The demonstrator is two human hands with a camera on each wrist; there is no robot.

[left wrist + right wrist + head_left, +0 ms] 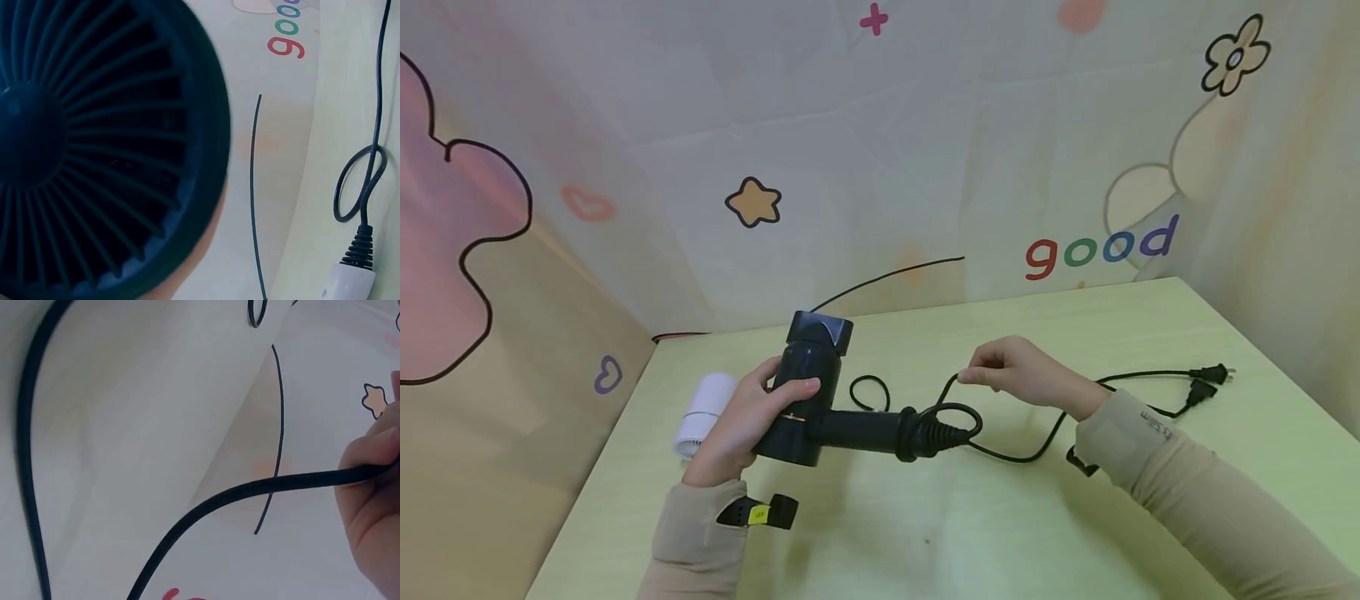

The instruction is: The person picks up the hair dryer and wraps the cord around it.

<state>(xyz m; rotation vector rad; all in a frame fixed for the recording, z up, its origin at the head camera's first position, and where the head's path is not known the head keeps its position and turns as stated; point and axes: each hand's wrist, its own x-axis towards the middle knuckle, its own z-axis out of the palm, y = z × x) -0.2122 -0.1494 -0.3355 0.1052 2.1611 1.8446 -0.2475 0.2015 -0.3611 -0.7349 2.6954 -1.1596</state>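
Note:
My left hand grips the barrel of a dark hair dryer, thumb across its front. The dryer is held above the table with its nozzle tilted up and its handle pointing right. Its round rear grille fills much of the left wrist view. To the right, my right hand pinches the dryer's black cord between thumb and fingers. The cord loops around near the handle's end. A white hair dryer lies on the table behind my left hand, partly hidden by it.
Two black plugs, one upper and one lower, lie at the right of the pale table. A coiled cord from the white dryer lies behind. A printed backdrop stands along the table's back edge.

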